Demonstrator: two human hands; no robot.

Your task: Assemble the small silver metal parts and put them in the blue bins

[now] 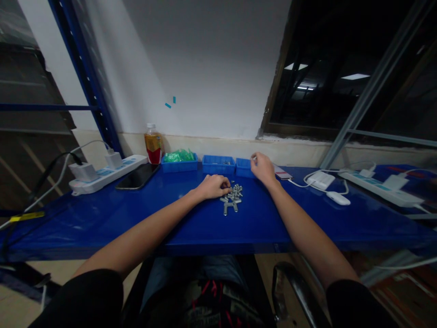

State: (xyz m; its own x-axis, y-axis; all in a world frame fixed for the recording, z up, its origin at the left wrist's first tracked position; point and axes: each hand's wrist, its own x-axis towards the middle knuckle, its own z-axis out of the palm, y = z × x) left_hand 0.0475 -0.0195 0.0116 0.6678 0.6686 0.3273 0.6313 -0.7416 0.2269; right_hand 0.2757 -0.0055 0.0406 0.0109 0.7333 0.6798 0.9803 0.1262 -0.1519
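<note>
A small heap of silver metal parts (233,196) lies on the blue table (136,214) in front of me. My left hand (214,186) rests on the table with fingers curled, its fingertips touching the left side of the heap. My right hand (262,167) is closed in a pinch above the rightmost small blue bin (243,167), holding a tiny thing I cannot make out. A second blue bin (218,164) with a few small parts stands to its left. A third blue bin (179,162) holds green plastic bags.
A drink bottle (153,145) stands by the wall. A dark phone (138,176) and a white power strip (106,173) lie at the left. At the right are a white charger (321,179), a cable, a white mouse-shaped object (337,197) and another power strip (382,187).
</note>
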